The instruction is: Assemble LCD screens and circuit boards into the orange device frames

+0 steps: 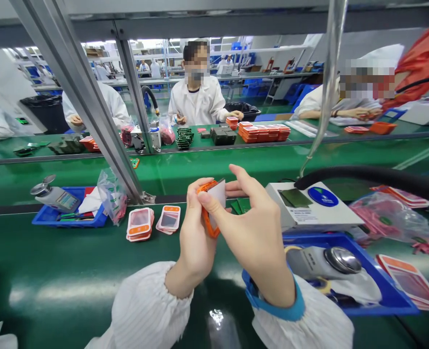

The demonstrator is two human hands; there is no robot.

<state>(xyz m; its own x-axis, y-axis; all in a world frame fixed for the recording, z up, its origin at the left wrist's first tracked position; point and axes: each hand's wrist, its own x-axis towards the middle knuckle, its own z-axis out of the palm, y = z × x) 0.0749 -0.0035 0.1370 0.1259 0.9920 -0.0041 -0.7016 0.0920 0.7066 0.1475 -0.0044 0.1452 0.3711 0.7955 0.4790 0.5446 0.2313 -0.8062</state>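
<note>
Both hands, left hand [196, 237] and right hand [252, 228], pinch an orange-framed card [211, 203].

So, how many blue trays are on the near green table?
2. One blue tray is at the left, holding a grey tool. The other is at the right, by the right hand; its edge is partly hidden.

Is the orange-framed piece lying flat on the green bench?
No, the orange-framed piece is held up above the bench, gripped between the left hand and the right hand.
</note>
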